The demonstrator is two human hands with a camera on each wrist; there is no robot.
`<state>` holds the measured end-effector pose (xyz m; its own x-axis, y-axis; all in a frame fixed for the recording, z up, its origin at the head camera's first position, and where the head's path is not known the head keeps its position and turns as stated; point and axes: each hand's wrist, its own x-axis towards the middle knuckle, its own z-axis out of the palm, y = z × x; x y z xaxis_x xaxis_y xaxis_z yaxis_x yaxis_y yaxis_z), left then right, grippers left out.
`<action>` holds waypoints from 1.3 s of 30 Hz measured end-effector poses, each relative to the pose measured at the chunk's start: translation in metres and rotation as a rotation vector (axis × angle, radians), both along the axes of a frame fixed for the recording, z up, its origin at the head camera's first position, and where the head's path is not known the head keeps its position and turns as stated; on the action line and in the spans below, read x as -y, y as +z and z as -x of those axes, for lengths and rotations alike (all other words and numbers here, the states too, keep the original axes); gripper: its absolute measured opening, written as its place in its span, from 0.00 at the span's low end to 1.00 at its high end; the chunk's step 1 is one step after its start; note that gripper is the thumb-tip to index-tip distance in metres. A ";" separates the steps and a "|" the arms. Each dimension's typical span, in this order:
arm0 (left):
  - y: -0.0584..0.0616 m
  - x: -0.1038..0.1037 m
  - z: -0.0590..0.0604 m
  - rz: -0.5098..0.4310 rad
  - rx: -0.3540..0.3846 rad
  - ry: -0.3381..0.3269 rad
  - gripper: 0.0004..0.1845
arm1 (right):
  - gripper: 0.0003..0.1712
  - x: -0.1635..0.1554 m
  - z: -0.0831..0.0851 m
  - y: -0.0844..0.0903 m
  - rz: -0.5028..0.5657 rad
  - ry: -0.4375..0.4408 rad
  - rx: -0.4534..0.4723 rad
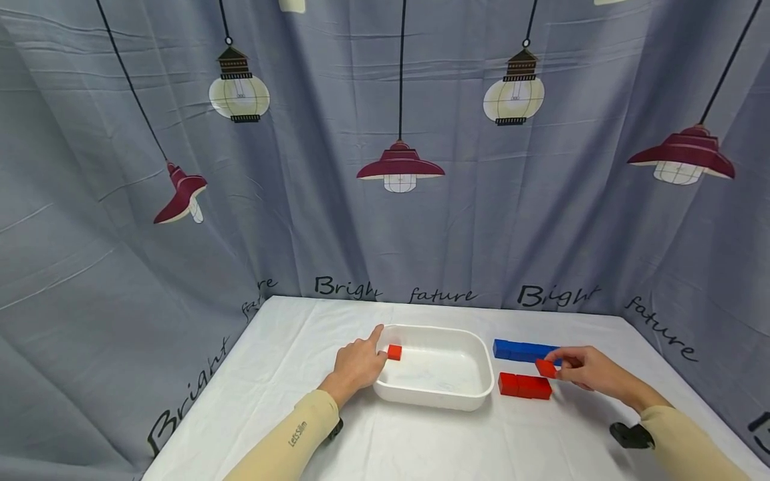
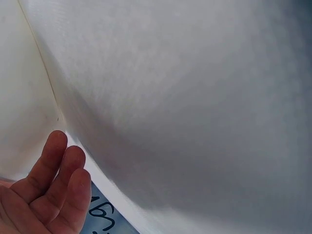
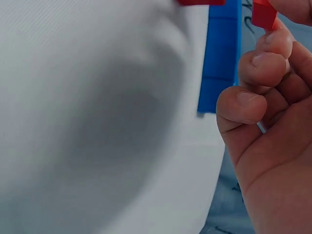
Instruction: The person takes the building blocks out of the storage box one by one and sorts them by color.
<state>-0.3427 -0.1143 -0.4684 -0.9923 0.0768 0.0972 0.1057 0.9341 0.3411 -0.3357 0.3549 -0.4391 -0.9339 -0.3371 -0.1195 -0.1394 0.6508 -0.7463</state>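
Red block [image 1: 545, 368] sits pinched between the thumb and fingertips of the right hand [image 1: 586, 374], lifted just above the table and tilted; the right wrist view shows the same block [image 3: 264, 14] at the tips of the curled fingers [image 3: 265, 61]. Directly below and to the left of it lies a row of red blocks [image 1: 525, 385] flat on the cloth, and just behind that a row of blue blocks [image 1: 522, 351], which the right wrist view catches as a blue strip [image 3: 220, 58].

The left hand [image 1: 356, 366] rests against the left rim of the white tub [image 1: 466, 399], forefinger stretched forward along the rim. A second red cube [image 1: 394, 352] is right at the thumb tip, over the tub's inner left corner; whether the thumb and a finger actually grip it or merely touch it cannot be told. In the left wrist view the fingers [image 2: 58, 180] lie straight and relaxed beside the tub's pale wall [image 2: 29, 97].

The tub stands in the middle of the white-covered table [image 1: 283, 374], between the two hands. Both forearms wear tan sleeves [image 1: 289, 434]. Behind the table hangs a grey curtain [image 1: 90, 267] printed with lamps and lettering.
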 end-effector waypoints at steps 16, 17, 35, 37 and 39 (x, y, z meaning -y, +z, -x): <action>0.001 0.000 -0.001 -0.005 0.024 0.012 0.34 | 0.25 -0.028 -0.002 -0.026 -0.072 -0.144 0.043; 0.001 0.000 -0.001 -0.005 0.025 0.012 0.34 | 0.25 -0.028 -0.002 -0.027 -0.075 -0.146 0.045; -0.001 0.000 0.000 0.000 0.010 -0.001 0.34 | 0.23 -0.026 -0.002 -0.037 -0.099 -0.112 0.062; -0.001 0.000 0.000 0.005 0.009 -0.002 0.35 | 0.23 -0.025 -0.002 -0.036 -0.095 -0.107 0.067; 0.000 0.000 0.000 0.005 0.012 -0.002 0.35 | 0.22 -0.023 -0.003 -0.036 -0.089 -0.098 0.070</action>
